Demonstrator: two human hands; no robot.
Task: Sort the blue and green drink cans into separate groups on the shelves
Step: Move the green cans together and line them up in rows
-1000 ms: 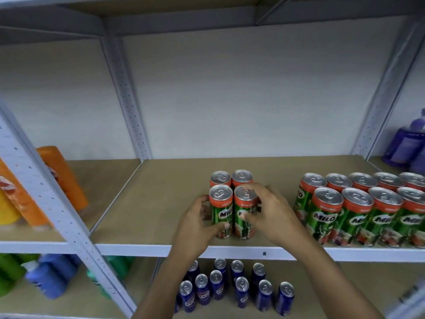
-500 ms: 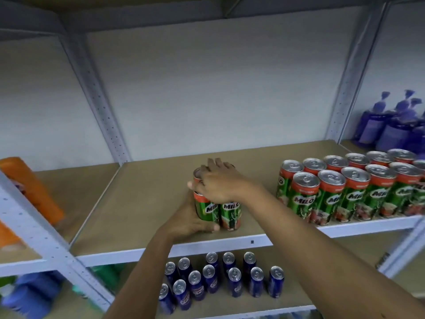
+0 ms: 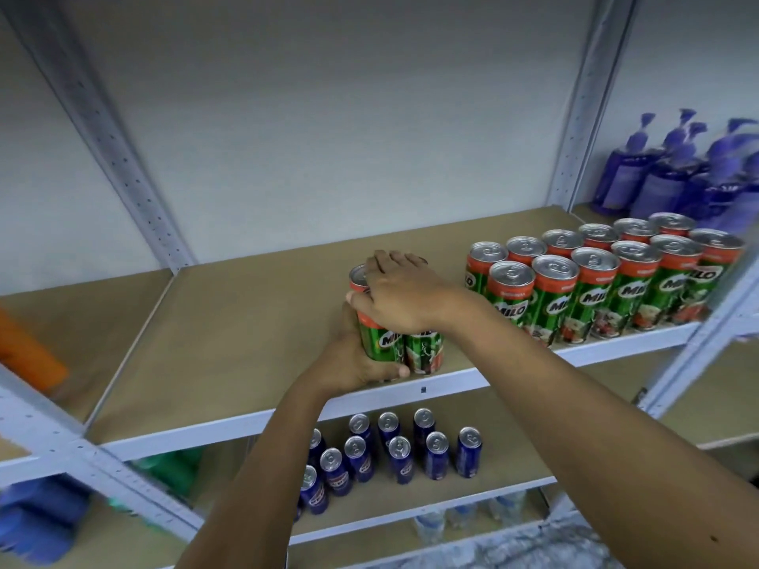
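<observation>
The right hand (image 3: 400,295) lay spread over the tops of a small cluster of green cans (image 3: 400,349), fingers curled over their far side, while the left hand (image 3: 355,363) gripped the cluster's near left side, thumb across its base. The cluster stood near the front edge of the middle shelf (image 3: 230,334). To its right, well apart, two rows of green cans (image 3: 595,281) stood together. On the lower shelf (image 3: 513,457), blue cans (image 3: 394,453) stood grouped. Purple bottles (image 3: 677,170) stood far right.

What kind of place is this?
Probably a shop stockroom or store aisle: metal shelving holding rows of green Milo cans, blue cans below, and purple pump bottles.
</observation>
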